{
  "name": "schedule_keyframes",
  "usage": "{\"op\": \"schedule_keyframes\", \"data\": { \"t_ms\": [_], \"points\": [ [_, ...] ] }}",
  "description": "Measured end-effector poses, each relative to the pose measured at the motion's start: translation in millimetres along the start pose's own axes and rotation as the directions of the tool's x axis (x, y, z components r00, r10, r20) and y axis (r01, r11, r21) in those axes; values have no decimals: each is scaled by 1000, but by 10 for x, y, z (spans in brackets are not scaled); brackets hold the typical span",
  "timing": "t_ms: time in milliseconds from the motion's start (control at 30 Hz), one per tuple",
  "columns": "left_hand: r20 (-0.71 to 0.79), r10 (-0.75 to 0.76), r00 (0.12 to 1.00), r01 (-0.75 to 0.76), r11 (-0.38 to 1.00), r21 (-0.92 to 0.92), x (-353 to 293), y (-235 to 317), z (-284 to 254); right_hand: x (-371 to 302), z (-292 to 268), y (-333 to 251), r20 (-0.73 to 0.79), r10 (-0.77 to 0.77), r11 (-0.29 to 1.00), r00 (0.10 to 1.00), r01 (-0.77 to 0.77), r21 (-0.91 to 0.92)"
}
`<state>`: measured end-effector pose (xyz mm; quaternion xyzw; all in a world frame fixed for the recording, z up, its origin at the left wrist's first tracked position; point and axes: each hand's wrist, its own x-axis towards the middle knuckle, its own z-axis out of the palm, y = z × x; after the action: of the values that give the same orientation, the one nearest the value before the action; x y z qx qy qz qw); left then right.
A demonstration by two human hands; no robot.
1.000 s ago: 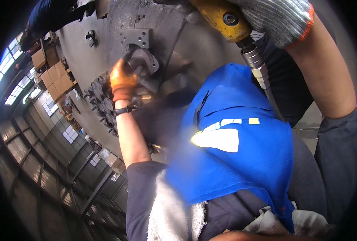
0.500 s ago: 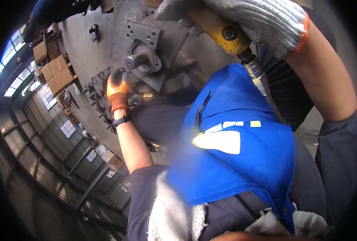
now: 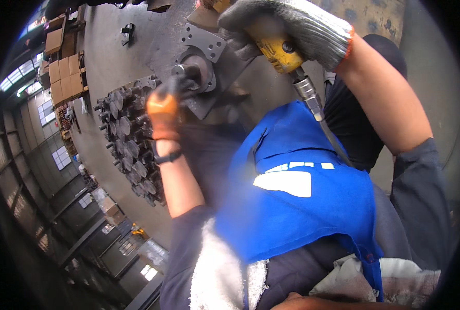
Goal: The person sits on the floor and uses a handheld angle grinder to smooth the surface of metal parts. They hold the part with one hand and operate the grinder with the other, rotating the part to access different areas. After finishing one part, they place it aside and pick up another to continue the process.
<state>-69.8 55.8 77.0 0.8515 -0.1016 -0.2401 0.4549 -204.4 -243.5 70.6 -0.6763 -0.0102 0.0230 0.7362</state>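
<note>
My right hand (image 3: 312,31), in a grey-and-white knit glove with an orange cuff edge, is wrapped round a yellow air tool (image 3: 276,51). A silver hose coupling (image 3: 308,93) joins the tool to a dark hose (image 3: 336,139) running down over my blue apron (image 3: 312,222). My left hand (image 3: 165,106) wears an orange glove with dark fingers. Those fingers are blurred and overlap the short round shaft (image 3: 181,70) of a steel flange part; whether they grip it I cannot make out. A drilled steel plate (image 3: 204,41) lies beside the flange (image 3: 201,64).
Several dark metal parts with round discs and stubs (image 3: 129,139) stand packed together left of my left forearm. Cardboard boxes (image 3: 67,77) are stacked farther left. A small dark object (image 3: 127,33) sits on the floor (image 3: 103,46). A stained, tan-brown surface (image 3: 369,20) lies at the upper right.
My left hand has come up to the shaft's end from just beside it. The right hand still holds the air tool, now farther left in view. More of the packed metal parts shows.
</note>
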Motion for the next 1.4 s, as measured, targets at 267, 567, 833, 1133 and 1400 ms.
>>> {"op": "schedule_keyframes", "data": {
  "t_ms": [267, 567, 833, 1133, 1400],
  "points": [
    [150, 794, 590, -808, 579, 112, -822, 272, 768, 435, 533, -106, 234, -69, 530, 970, -164, 832],
    [-116, 687, 717, -692, 682, -235, -640, 40, 990, 644, 971, 277, 495, -93, -263, 864, -500, 825],
    [-215, 299, 930, -368, 790, -491, -395, -349, 1110, 850, 1174, 493, 549, -25, -303, 835, -530, 792],
    [-178, 178, 968, -246, 820, -517, -171, -420, 1138, 936, 1211, 489, 505, 119, -248, 855, -467, 849],
    [-163, 149, 975, -214, 822, -527, -85, -408, 1154, 964, 1196, 530, 511, 186, -288, 839, -451, 845]
  ]
}}
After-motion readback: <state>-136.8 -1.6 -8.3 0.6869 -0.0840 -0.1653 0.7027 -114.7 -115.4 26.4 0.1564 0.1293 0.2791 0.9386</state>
